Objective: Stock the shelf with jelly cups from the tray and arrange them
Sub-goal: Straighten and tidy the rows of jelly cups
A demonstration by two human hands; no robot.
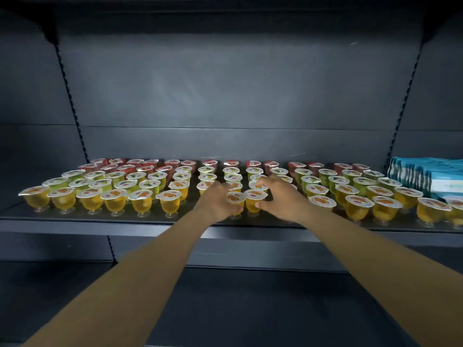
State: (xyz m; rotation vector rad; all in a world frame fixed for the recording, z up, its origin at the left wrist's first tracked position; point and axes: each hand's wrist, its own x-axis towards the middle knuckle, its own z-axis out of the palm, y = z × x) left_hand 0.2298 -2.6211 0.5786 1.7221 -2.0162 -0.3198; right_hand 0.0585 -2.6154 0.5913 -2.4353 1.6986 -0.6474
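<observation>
Several rows of jelly cups stand on the dark shelf (100, 219): red ones at the back, green ones in the middle, orange ones in front. At the shelf's front centre my left hand (215, 201) grips an orange jelly cup (235, 199). Right beside it my right hand (278, 199) grips a second orange jelly cup (253, 199), thumb on its near side and fingers curled over the top. Both cups stand upright with their feet on the shelf. The two cups almost touch. No tray is in view.
A stack of blue and white packets (426, 176) fills the shelf's right end. The shelf's back wall (238, 96) rises behind the cups. A lower dark shelf (250, 309) lies under my forearms.
</observation>
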